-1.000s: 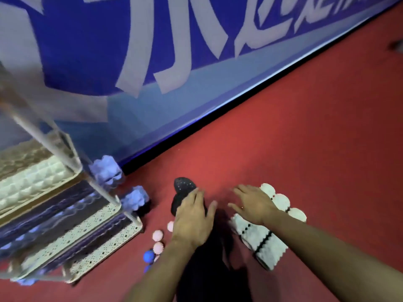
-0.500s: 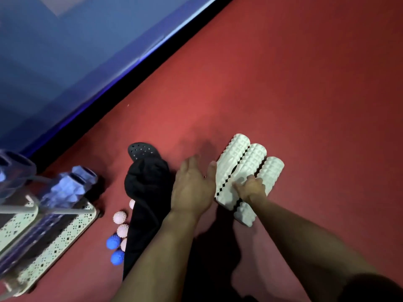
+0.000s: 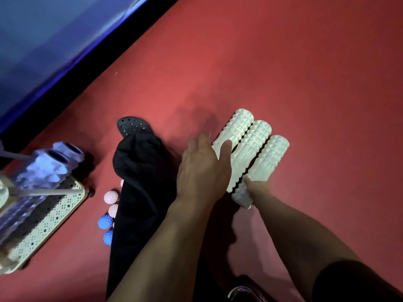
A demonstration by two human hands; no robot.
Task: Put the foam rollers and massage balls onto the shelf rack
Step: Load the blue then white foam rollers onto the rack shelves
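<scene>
White ridged foam, three rollers side by side: the white foam rollers (image 3: 250, 153) lie touching one another on the red floor (image 3: 283, 62), their long axes parallel and slanting away from the person toward the upper right. Taking this trio as the landmark, the left hand (image 3: 202, 164) sits against its left flank, fingers fairly straight, thumb laid over the nearest roller, not yet curled round anything. The right hand (image 3: 256, 189) is at the trio's near end, where its fingers appear to pinch the lower end of the rightmost roller; blur makes the grip hard to read exactly.

Both hands are at the rollers, so neither has further to reach. My reading is that the coming lift depends on squeezing the bundle across its width, from either flank, square to those long axes.

The shelf rack (image 3: 43, 214) stands well to the left of the trio, already carrying blue rollers (image 3: 52, 162). Between rack and trio lie the person's dark-clad leg (image 3: 139, 192) and the spiky massage balls (image 3: 109, 211), pink and blue, on the floor.
</scene>
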